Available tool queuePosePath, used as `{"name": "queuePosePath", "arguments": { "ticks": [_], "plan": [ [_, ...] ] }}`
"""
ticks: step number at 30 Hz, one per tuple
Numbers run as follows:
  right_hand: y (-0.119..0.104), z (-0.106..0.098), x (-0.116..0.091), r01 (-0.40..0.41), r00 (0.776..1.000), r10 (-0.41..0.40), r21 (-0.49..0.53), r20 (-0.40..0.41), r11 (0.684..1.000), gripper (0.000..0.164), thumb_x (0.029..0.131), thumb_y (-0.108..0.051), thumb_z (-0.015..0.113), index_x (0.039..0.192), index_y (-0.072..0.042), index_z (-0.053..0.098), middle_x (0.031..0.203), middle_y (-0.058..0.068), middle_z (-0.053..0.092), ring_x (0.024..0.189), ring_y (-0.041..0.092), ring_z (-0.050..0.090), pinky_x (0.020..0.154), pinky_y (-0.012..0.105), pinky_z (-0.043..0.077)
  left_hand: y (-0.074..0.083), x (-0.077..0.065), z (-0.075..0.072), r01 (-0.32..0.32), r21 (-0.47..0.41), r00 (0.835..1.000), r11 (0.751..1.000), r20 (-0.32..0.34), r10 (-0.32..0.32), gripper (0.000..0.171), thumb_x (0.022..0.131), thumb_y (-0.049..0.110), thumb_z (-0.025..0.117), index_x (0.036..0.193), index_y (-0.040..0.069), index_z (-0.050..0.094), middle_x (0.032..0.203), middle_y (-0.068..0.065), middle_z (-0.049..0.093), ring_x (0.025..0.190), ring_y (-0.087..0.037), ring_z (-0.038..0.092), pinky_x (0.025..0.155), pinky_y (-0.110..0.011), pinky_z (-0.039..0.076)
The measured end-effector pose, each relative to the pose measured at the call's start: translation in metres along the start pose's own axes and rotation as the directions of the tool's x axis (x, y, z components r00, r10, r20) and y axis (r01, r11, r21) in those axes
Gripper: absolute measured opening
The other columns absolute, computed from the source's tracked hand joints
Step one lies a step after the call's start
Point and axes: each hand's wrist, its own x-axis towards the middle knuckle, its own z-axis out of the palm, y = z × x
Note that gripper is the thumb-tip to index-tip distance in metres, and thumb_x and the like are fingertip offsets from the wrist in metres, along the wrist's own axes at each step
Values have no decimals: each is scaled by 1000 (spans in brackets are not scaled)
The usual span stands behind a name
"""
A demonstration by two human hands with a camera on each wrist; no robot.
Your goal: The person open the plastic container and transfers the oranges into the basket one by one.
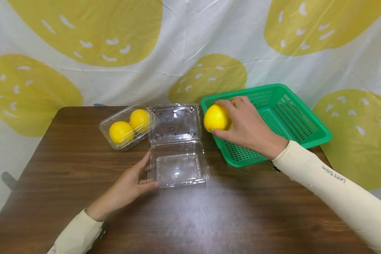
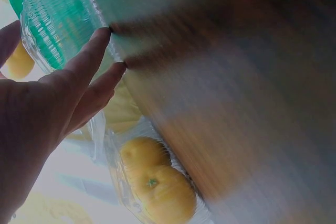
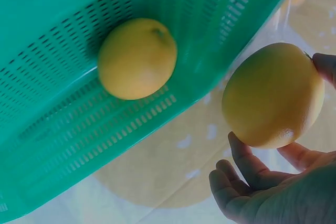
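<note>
My right hand point(image 1: 247, 125) holds a yellow citrus fruit point(image 1: 216, 118) between thumb and fingertips, over the left rim of a green plastic basket point(image 1: 300, 116). In the right wrist view, another yellow citrus fruit point(image 3: 137, 59) lies inside that basket; the hand and forearm hide it from the head camera. Fingers fairly straight, my left hand point(image 1: 130, 181) touches the left side and front corner of a clear plastic clamshell box point(image 1: 179, 169). The box lies unfolded with nothing in it, its other half point(image 1: 174, 123) toward the wall.
Left of the unfolded box stands a second clear box point(image 1: 105, 130) with two yellow fruits point(image 1: 121, 132) inside. Everything rests on a brown wooden table point(image 1: 66, 165). Behind it hangs a white cloth point(image 1: 190, 31) with large yellow fruit prints.
</note>
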Motion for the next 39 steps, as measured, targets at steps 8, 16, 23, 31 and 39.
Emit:
{"name": "queuePosePath", "arguments": {
  "ticks": [8,16,23,31,39],
  "plan": [
    [26,-7,0,-99,995,99,10,4,995,71,90,-38,89,145,-1,62,127,26,68,124,45,51,97,58,49,-1,1,0,-1,2,1000,1000,0,1,107,96,2,83,172,-7,8,176,-34,16,148,-53,50,104,-35,61],
    [57,-9,-4,-181,983,180,14,40,983,71,95,-40,83,146,2,59,122,30,68,119,49,50,93,57,43,1,4,2,-10,-11,1000,1000,0,10,107,96,2,83,172,-7,8,174,-37,19,144,-55,53,103,-36,62],
    [84,-8,-9,-261,963,261,-11,63,965,75,96,-42,82,149,4,56,123,33,67,113,51,49,87,55,43,1,5,3,-14,-15,1000,1000,1,14,107,96,2,83,172,-7,8,176,-35,16,149,-55,48,104,-36,62],
    [105,-3,-13,-284,953,288,-55,93,957,72,95,-41,81,144,7,58,111,31,70,100,48,55,85,53,43,2,3,3,-17,-25,1000,1000,9,17,107,96,1,82,172,-7,7,176,-36,14,147,-55,49,103,-35,62],
    [115,2,-17,-307,923,324,-109,206,945,75,97,-42,80,146,8,54,117,35,68,111,56,52,84,59,48,-1,4,2,5,-27,1000,1000,4,-5,107,96,0,82,173,-5,8,176,-35,15,144,-55,53,103,-33,62]
  ]
}}
